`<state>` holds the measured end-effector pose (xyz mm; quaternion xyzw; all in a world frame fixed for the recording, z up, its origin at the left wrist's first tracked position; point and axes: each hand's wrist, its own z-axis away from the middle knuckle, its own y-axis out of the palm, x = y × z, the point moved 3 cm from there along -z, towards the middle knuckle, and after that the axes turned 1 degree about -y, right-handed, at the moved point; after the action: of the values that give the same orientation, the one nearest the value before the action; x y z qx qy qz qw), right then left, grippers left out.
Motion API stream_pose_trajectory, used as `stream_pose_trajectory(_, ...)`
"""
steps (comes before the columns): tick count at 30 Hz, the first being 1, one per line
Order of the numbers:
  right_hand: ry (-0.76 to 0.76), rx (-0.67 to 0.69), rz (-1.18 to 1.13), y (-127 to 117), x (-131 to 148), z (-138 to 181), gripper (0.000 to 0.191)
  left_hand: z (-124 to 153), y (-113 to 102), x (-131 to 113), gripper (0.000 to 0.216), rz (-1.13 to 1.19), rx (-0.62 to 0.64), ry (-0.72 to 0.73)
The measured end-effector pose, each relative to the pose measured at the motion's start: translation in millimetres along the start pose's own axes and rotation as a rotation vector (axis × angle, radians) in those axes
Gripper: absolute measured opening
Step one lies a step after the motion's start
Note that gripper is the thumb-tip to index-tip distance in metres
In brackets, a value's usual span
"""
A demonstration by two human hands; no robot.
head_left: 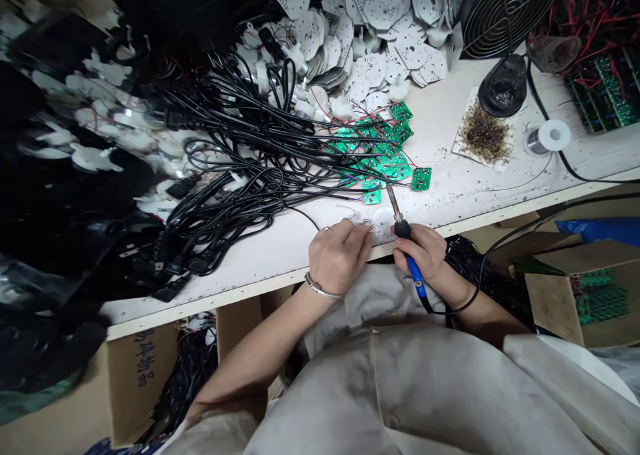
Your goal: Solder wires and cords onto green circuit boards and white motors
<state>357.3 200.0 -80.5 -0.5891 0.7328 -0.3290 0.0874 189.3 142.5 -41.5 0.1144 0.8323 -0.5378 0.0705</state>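
Note:
My right hand (419, 247) grips a soldering iron (400, 223) with a blue handle, its metal tip pointing up toward the green circuit boards (384, 155). My left hand (336, 251), with a ring and a metal bracelet, is closed in a pinch on a small white round part (381, 221) at the front edge of the white workbench (450, 188). Thin wires stick out beside the fingers. The two hands sit close together.
A tangle of black power cords (235, 155) covers the bench's left. White round discs (380, 21) are heaped at the back. A black fan (505, 8), an iron stand (503, 85), a solder spool (553, 136) and cardboard boxes (575, 295) stand right.

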Motion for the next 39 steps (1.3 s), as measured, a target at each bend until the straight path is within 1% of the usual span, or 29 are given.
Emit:
stream_pose_trajectory(3,0.0,-0.003,-0.02,0,0,0,0.018,0,-2,2,0.018,0.009,0.038,-0.017)
stream_pose_trajectory(6,0.024,-0.007,-0.053,1,0,0,0.019,-2,-3,1,0.015,0.048,0.042,-0.01)
stream_pose_trajectory(12,0.066,0.011,-0.082,-1,0,-3,0.022,-5,8,-3,0.009,0.153,0.094,0.106)
stream_pose_trajectory(15,0.119,0.036,-0.116,-6,1,-6,0.023,-5,12,0,0.008,0.208,0.115,0.105)
stream_pose_trajectory(17,0.215,0.012,-0.198,-13,2,-7,0.023,-6,13,3,0.007,0.271,0.124,0.079)
stream_pose_trajectory(18,0.303,-0.016,-0.274,-16,1,-6,0.023,-6,12,4,0.007,0.305,0.128,0.065)
stream_pose_trajectory(22,0.767,-0.199,-0.616,-30,-4,8,0.019,-9,12,9,0.01,0.372,0.154,0.051)
stream_pose_trajectory(23,0.84,-0.232,-0.661,-32,-5,12,0.019,-10,11,10,0.011,0.371,0.157,0.064)
stream_pose_trajectory(24,0.883,-0.255,-0.684,-34,-6,15,0.02,-11,11,11,0.011,0.37,0.159,0.081)
stream_pose_trajectory(25,0.901,-0.258,-0.697,-36,-7,18,0.021,-12,11,12,0.01,0.369,0.16,0.096)
stream_pose_trajectory(27,0.915,-0.211,-0.701,-36,-10,20,0.023,-13,11,13,0.01,0.366,0.159,0.123)
stream_pose_trajectory(29,0.897,-0.149,-0.684,-36,-11,20,0.023,-14,11,14,0.01,0.354,0.154,0.144)
stream_pose_trajectory(31,0.874,-0.119,-0.666,-36,-12,18,0.023,-13,11,15,0.01,0.344,0.143,0.159)
stream_pose_trajectory(39,0.878,-0.087,-0.657,-35,-11,13,0.022,-13,12,15,0.009,0.348,0.133,0.173)
